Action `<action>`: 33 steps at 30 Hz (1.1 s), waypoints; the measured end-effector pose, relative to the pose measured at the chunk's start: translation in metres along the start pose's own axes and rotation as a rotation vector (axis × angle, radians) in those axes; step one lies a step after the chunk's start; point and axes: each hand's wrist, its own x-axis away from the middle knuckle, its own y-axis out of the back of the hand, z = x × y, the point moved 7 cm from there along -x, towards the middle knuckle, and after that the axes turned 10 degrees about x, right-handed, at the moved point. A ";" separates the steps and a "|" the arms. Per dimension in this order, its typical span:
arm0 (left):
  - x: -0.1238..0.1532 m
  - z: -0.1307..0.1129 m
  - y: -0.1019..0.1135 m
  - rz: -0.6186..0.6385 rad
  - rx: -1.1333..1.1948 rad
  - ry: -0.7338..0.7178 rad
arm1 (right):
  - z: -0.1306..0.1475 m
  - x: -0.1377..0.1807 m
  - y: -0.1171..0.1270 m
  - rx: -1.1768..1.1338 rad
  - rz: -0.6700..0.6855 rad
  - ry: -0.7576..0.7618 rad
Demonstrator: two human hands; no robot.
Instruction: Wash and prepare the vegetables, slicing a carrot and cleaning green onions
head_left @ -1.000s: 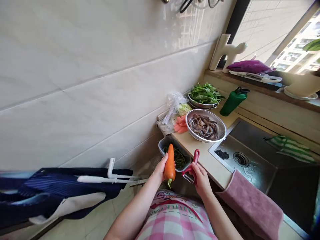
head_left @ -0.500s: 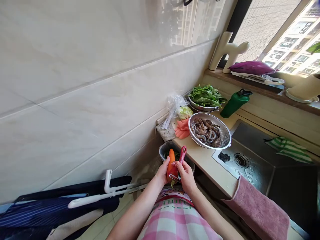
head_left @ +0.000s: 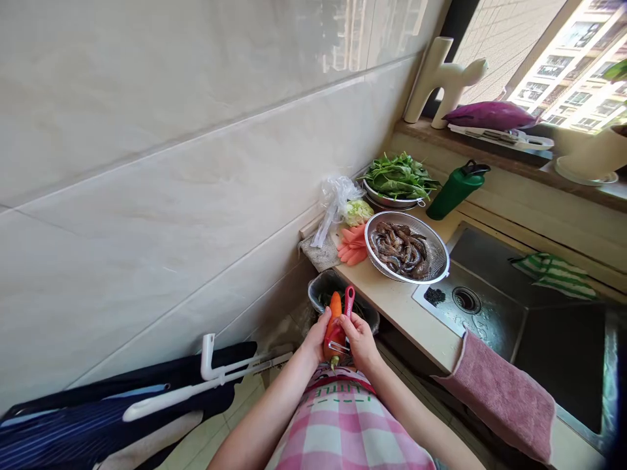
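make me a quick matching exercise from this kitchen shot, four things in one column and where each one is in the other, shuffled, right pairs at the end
Things
1. carrot
2. red peeler
3. shrimp
4. mauve towel

Places
a. in a mesh strainer
b. held in the right hand
c. draped over the near edge of the sink
d. held in the left hand

Right pairs
1-d
2-b
3-a
4-c
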 end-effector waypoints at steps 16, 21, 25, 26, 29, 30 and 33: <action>0.011 0.001 0.018 -0.066 -0.068 -0.002 | -0.030 -0.030 0.001 -0.123 -0.079 -0.084; 0.030 0.006 0.019 -0.171 -0.126 0.087 | -0.050 -0.053 0.012 -0.151 -0.175 -0.103; 0.043 0.004 0.023 -0.195 -0.085 0.128 | -0.068 -0.070 0.015 -0.171 -0.238 -0.122; 0.046 0.003 0.025 -0.190 -0.076 0.134 | -0.072 -0.074 0.015 -0.172 -0.248 -0.125; 0.055 0.002 0.036 -0.188 -0.071 0.174 | -0.085 -0.084 0.017 -0.167 -0.296 -0.139; 0.058 0.002 0.039 -0.189 -0.079 0.201 | -0.088 -0.086 0.018 -0.162 -0.314 -0.143; 0.065 0.001 0.046 -0.193 -0.077 0.253 | -0.096 -0.092 0.020 -0.142 -0.359 -0.148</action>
